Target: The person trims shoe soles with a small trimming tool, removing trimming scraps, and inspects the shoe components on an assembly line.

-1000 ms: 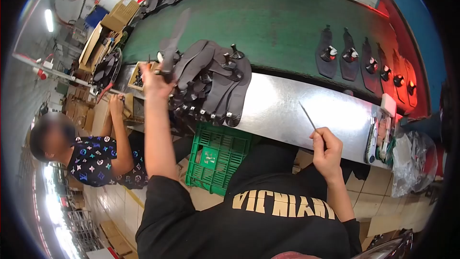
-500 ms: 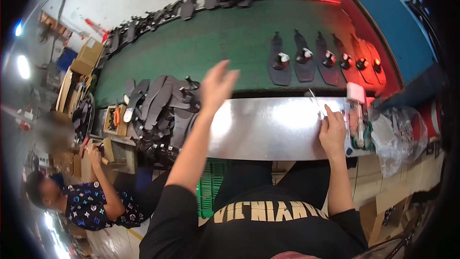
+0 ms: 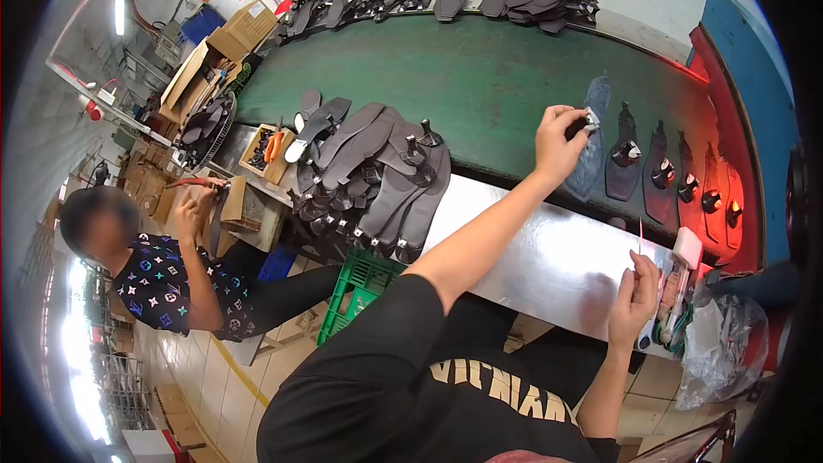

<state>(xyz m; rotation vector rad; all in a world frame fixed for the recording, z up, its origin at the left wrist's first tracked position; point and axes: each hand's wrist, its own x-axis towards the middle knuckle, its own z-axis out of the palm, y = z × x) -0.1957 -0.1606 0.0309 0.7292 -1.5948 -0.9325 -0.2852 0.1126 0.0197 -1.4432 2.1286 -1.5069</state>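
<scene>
I see one dark, bluish-grey shoe sole (image 3: 583,173) at the left end of the row on the green belt (image 3: 411,77). The left hand (image 3: 559,146) pinches its small black fitting with shiny top (image 3: 592,120) between thumb and fingers. Half a second ago this hand was spread in the air over the belt, apart from the row; now it is at the sole, which leans and looks blurred. I cannot tell if the sole touches the belt.

To its right, five more soles (image 3: 621,167) with black fittings stand in line, the last ones in red light. Nearer to me, over the shiny metal table (image 3: 531,249), the right hand (image 3: 633,304) is half-closed, with a thin pale rod (image 3: 641,236) pointing up from the fingers. Its lower end is hidden by them.

A heap of dark grey soles (image 3: 377,163) lies at the left, and the green plastic crate (image 3: 364,279) below is partly cut by my sleeve. At far left, a co-worker (image 3: 176,279) now raises a red-handled tool (image 3: 193,181), higher than before; its working end is too small to read.
</scene>
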